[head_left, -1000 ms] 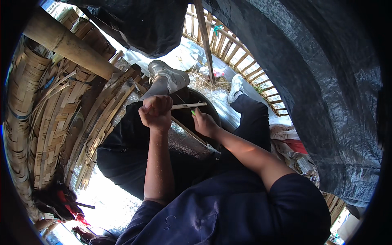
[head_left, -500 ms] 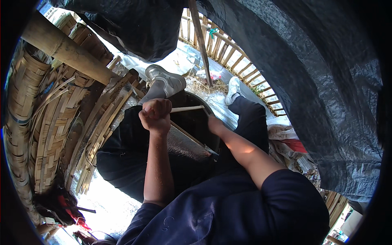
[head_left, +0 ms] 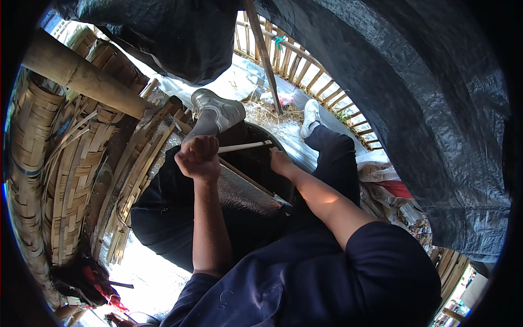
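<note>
My left hand (head_left: 199, 158) is closed in a fist over my left leg. From its right side a pale stick (head_left: 245, 146) sticks out, and the fist appears to grip its near-left end. The stick's other end lies over the opening of a dark round tub (head_left: 287, 150) between my legs. Beside that free end, just below it, my right hand (head_left: 280, 162) is closed with curled fingers; what they hold is hidden. A second, thin strip (head_left: 245, 178) slants below the stick, along the edge of a greyish surface (head_left: 242, 191).
Woven bamboo panels (head_left: 62, 185) and a thick bamboo pole (head_left: 81, 68) stand at the left. Dark plastic sheeting (head_left: 403, 109) hangs at the right and top. A slatted bamboo fence (head_left: 316, 76) runs behind, with a slanted wooden post (head_left: 263, 54) before it.
My left fist has shifted slightly left with the stick. My right hand has moved a little up and left, nearer the stick's free end.
</note>
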{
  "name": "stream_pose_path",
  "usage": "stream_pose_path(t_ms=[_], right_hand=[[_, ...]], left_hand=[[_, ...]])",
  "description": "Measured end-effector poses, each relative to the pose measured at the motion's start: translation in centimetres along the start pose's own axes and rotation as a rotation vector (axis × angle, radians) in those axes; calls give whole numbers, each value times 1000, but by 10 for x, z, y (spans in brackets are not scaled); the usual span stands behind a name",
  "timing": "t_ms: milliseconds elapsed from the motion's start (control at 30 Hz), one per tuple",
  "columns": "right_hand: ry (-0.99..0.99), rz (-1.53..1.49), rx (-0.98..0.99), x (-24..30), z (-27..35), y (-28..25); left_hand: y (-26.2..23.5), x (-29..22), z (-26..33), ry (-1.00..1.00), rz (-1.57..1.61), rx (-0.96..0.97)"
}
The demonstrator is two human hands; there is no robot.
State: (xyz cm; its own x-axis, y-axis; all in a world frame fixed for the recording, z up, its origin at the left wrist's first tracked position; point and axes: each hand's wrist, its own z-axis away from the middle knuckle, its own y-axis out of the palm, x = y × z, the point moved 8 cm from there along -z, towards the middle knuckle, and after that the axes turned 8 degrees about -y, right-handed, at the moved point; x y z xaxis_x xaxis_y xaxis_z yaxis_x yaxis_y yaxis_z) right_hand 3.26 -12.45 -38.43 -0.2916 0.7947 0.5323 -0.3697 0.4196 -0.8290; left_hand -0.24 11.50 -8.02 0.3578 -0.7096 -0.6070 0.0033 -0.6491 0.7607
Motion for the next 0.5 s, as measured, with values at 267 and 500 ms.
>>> stream_pose_path(t_ms=[267, 500], right_hand=[[-337, -355, -216, 170, 13, -64], [95, -19, 15, 30, -10, -13]], left_hand=[[-20, -17, 20, -2, -42, -36], [-36, -10, 5, 6, -28, -54]])
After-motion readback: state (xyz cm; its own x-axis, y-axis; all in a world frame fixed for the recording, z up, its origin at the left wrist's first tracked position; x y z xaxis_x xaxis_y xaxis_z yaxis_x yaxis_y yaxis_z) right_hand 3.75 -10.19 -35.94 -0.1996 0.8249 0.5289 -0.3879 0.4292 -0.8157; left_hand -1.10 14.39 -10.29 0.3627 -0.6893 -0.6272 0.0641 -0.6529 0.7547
